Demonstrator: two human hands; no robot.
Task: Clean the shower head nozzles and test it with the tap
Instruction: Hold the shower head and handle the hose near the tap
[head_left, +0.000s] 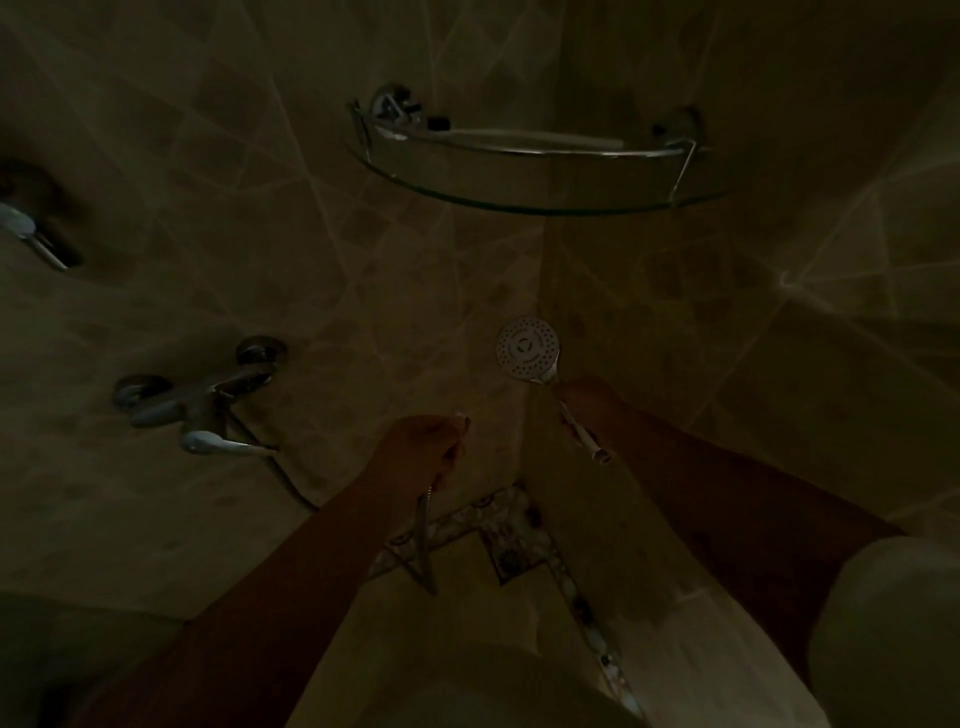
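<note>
Round chrome shower head (528, 351) gripped by right hand (589, 400); left hand (421, 449) pinching metal hose (427, 540).
Chrome wall tap (208, 400) left of head; curved glass corner shelf (530, 156) above.

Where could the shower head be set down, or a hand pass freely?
The glass shelf looks mostly bare; small items sit at its back rail. Open space lies between the tap and the shower head, except where the left hand holds the hose.

Both my bare forearms reach forward and away from me. My left hand (422, 448) sits nearer and lower, fingers curled round the end of the shower hose (425, 535). My right hand (589, 402) is farther and to the right, gripping the handle of the shower head (528, 349).
</note>
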